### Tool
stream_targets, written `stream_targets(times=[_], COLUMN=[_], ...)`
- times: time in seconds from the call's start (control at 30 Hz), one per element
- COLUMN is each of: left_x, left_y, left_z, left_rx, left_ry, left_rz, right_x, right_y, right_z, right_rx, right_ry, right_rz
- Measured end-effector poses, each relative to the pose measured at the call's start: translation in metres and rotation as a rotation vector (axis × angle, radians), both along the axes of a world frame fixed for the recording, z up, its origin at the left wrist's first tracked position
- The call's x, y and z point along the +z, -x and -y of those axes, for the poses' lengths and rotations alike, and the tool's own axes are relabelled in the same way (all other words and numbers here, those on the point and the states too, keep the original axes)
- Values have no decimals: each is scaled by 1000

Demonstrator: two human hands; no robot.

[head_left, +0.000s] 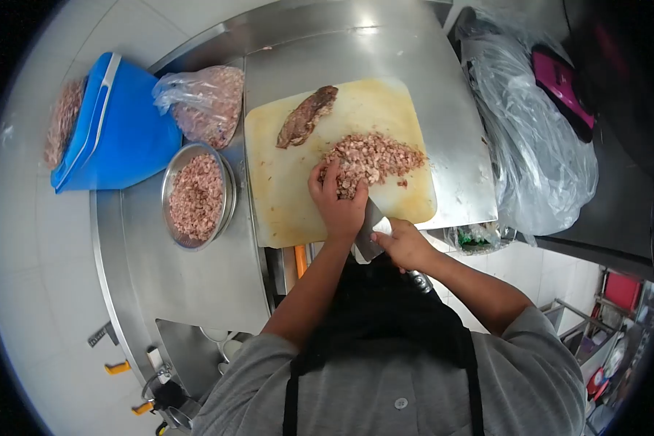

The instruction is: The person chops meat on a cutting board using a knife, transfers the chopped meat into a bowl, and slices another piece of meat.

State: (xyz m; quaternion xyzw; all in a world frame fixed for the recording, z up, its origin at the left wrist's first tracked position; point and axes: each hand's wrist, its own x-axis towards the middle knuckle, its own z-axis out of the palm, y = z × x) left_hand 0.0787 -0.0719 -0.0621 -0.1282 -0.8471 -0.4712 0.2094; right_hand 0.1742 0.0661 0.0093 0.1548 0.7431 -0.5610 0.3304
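Note:
On a yellowed cutting board lies a heap of chopped meat, with a longer dark piece of meat behind it to the left. My left hand rests at the near left edge of the heap, fingers apart and touching the bits. In my right hand is the handle of a wide-bladed knife. The blade is beside my left hand, at the near edge of the board; part of its handle is hidden by my fingers.
Left of the board stand a metal bowl of chopped meat, a plastic bag of meat and a blue container. Clear plastic bags lie at the right. A sink is at the lower left.

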Motion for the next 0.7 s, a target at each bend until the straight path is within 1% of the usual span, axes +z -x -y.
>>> stream_targets(times=[0.1,0.13,0.17,0.2,0.23,0.27,0.3,0.33,0.37,0.4,0.47,0.5,0.53,0.57,0.6,0.63,0.67,0.7], left_x=[11,10,9,13,20,27,37,47,57,68,88,97,101,105,110,113,112,110], left_y=[0,2,5,9,12,17,22,25,31,38,51,59,66,73,76,78,83,88], left_z=[3,4,4,5,8,13,21,29,39,55,95,119,142,162,182,201,218,236], left_rx=[32,-3,-32,-5,-19,-27,12,-27,-76,-60,24,112,147,180,249,319,313,397], left_ry=[-87,-159,-231,-259,-254,-242,-255,-395,-534,-545,-490,-376,-400,-421,-378,-333,-327,-265], left_rz=[53,28,-2,-11,-54,-100,-111,-105,-107,-121,-283,-312,-322,-334,-325,-315,-318,-201], right_x=[16,8,-10,-17,20,20,28,37,45,55,73,81,85,88,91,96,102,106], right_y=[0,-5,-12,-10,-1,2,7,10,16,24,40,51,62,74,84,89,93,94], right_z=[14,18,20,23,33,38,46,57,67,80,112,130,147,164,179,191,200,208], right_rx=[-31,-17,-63,-97,-107,-83,-79,-79,-62,-43,35,85,118,177,234,226,303,379], right_ry=[-81,-108,-155,-194,-232,-328,-363,-392,-383,-392,-424,-402,-337,-336,-335,-332,-340,-345], right_rz=[-42,-45,-245,-448,-179,-191,-218,-241,-333,-346,-484,-593,-548,-561,-573,-576,-537,-495])
